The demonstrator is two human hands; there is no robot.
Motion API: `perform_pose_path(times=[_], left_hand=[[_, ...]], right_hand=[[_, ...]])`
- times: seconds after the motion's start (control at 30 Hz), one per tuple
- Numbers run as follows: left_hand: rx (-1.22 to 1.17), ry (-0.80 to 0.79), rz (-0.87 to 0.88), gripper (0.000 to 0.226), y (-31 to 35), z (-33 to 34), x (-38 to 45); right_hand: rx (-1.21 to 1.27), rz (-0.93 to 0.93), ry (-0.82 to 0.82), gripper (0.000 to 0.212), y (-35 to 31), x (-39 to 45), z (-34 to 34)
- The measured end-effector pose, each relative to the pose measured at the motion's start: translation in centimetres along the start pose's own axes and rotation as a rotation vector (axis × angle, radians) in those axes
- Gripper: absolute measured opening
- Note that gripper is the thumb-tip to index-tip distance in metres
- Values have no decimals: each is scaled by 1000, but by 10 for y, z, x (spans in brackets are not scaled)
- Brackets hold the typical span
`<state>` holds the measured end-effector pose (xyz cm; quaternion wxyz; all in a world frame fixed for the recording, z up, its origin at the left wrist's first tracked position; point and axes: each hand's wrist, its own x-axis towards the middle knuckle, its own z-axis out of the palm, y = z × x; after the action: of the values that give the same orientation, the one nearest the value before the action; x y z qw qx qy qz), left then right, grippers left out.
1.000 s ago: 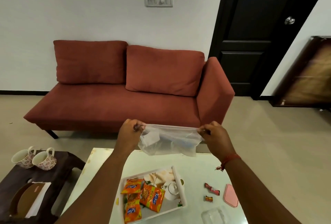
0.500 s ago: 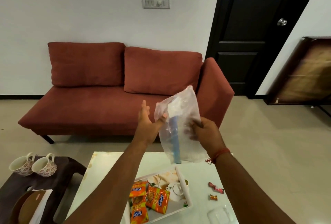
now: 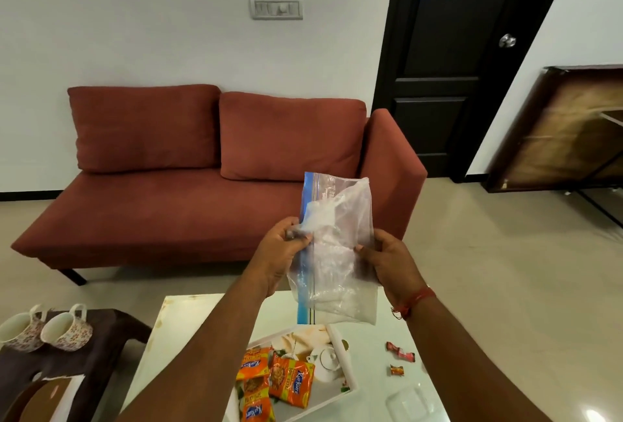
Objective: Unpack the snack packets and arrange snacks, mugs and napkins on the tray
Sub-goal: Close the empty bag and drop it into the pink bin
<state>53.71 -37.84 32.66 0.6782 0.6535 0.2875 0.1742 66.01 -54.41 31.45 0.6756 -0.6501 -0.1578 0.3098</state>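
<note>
Nearest, a glossy white table (image 3: 188, 330) carries a white rectangular tray (image 3: 350, 384) with a printed teapot picture; shiny orange snack packets (image 3: 290, 384) lie in its near-left part, overlapping. On the tabletop right of the tray sit two small crinkled candies (image 3: 399, 352), and a clear plastic lid (image 3: 413, 399) closer in. To the left, a dark brown side table (image 3: 101, 330) holds two floral ceramic mugs (image 3: 65, 329) tipped on their sides, touching.

Above the table, both hands hold a thin, crumpled, clear zip bag (image 3: 337, 253) upright — its blue seal strip runs down the left edge, pale contents blurred inside. The left hand (image 3: 279, 253) pinches that edge; the right hand (image 3: 387, 263) grasps the opposite side, a red thread at the wrist.

Beyond, a rust fabric sofa (image 3: 168, 206) stands against a white wall, a black panelled door (image 3: 455, 51) to its right.
</note>
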Motion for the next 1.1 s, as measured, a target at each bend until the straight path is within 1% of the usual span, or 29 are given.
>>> perform_pose_path(times=[0.07,0.13,0.2,0.27,0.3,0.37,0.43,0.47,0.5,0.57,0.6,0.63,0.67,0.73,0.77,0.83,0.87,0.9,0.93,0.97,1.03,1.1], left_hand=[[39,-43,55,25,0,3,2],[36,-31,77,23,3,10,3],[-6,3,53,18,6,20,5],[-80,32,10,28,10,30,9],[-119,37,16,34,10,34,12],[-76,48,138,40,11,42,15],[72,94,264,42,9,49,16],[144,118,312,38,7,53,16],[192,132,342,35,6,57,15],[236,153,366,40,3,66,14],[230,157,342,45,1,72,13],[194,148,302,47,-1,76,12],[137,130,239,43,-2,81,10],[-21,66,88,25,-2,85,-1],[-95,22,12,24,-3,84,-7],[-151,-57,-90,34,-7,81,-16],[-98,-83,-124,36,-9,81,-19],[5,-93,-143,29,-9,83,-21],[140,-80,-146,15,-11,86,-21],[276,-47,-121,6,-12,89,-21],[537,34,26,19,-18,96,-16],[743,89,188,28,-22,105,-14]], right_hand=[[-7,-34,-23,36,-6,1,-5],[-6,-71,-29,40,-9,6,-14],[17,-73,-19,31,-12,12,-23],[47,-52,-3,18,-15,16,-29],[59,-37,5,16,-18,16,-32],[112,16,0,16,-27,14,-39],[221,148,-85,25,-31,15,-51],[243,222,-149,28,-33,16,-58],[220,279,-213,29,-34,16,-65],[59,296,-303,19,-31,16,-75],[-29,263,-308,12,-29,16,-79],[-88,229,-289,10,-27,17,-82],[-125,208,-264,15,-25,17,-86],[-198,176,-250,26,-22,18,-92],[-240,156,-258,31,-21,17,-96],[-314,110,-267,39,-17,16,-101],[-336,90,-264,42,-15,14,-101],[-357,70,-260,44,-13,13,-102],[-390,44,-254,46,-11,11,-102],[-446,11,-249,48,-9,11,-102],[-593,-63,-237,57,-3,10,-101],[-772,-152,-205,65,1,8,-95]])
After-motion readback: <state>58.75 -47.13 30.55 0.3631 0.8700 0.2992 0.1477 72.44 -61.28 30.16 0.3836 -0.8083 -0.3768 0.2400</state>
